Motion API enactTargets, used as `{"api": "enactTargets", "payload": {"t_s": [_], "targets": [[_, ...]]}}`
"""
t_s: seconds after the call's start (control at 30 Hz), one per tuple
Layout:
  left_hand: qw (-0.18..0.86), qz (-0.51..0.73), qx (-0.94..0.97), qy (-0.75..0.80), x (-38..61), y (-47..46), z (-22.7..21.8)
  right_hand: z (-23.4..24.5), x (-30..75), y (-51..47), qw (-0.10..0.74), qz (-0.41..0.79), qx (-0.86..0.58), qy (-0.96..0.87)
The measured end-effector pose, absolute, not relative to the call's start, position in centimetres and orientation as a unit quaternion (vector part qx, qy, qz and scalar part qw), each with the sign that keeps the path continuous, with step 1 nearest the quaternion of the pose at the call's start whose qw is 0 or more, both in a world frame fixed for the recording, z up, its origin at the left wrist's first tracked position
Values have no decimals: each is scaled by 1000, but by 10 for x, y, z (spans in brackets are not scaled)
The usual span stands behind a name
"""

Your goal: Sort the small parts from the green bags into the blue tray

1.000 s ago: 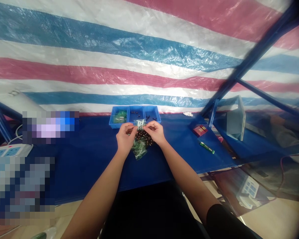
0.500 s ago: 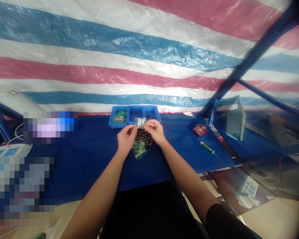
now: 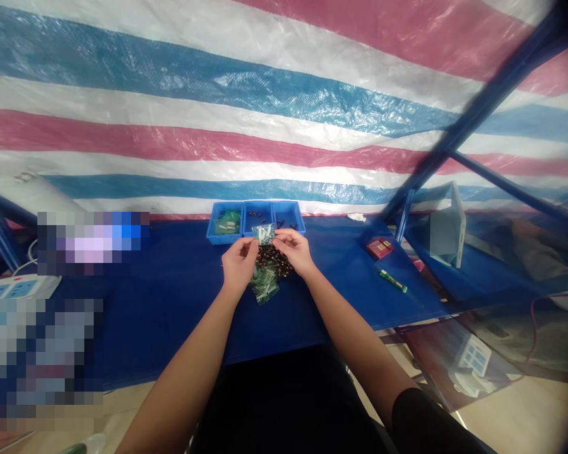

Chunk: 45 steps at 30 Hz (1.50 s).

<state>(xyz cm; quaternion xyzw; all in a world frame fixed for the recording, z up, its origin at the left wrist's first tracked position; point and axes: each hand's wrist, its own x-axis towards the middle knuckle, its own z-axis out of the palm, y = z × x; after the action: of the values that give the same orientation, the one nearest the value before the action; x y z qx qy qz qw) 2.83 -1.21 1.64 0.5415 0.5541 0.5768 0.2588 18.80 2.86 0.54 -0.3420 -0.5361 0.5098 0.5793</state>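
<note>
Between my two hands is a small clear plastic bag [image 3: 264, 234] with pale, slim pieces inside. My left hand [image 3: 239, 263] pinches its left side, and my right hand [image 3: 294, 250] pinches its right side. Below the bag lies a pile of small dark and brassy parts [image 3: 284, 265] on the blue table. More clear bags with pale pieces [image 3: 265, 284] lie against the front of that pile. Just behind my hands stand blue bins [image 3: 218, 239] in a row; the left one holds clear greenish bags, the others a few small dark parts.
On the right of the blue table [image 3: 341, 302] lie a red box [image 3: 379, 247] and a green tube [image 3: 392, 280]. A white power strip [image 3: 28, 287] is at the left. A blue metal frame [image 3: 473, 120] slants at the right, before a striped tarp [image 3: 218, 139].
The held bag has shifted slightly left and tilted a little between my fingers. Both hands keep nearly the same place and grip.
</note>
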Motion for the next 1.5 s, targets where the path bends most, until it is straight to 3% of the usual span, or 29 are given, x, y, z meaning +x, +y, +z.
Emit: {"api": "enactTargets", "payload": {"t_s": [0.47, 0.73, 1.5], "targets": [[279, 567, 545, 551, 27, -12, 14, 8, 187, 27, 593, 475, -376, -530], [336, 587, 532, 509, 29, -13, 18, 9, 188, 27, 563, 549, -354, -506], [325, 585, 522, 529, 31, -13, 19, 12, 189, 26, 578, 500, -360, -534]]}}
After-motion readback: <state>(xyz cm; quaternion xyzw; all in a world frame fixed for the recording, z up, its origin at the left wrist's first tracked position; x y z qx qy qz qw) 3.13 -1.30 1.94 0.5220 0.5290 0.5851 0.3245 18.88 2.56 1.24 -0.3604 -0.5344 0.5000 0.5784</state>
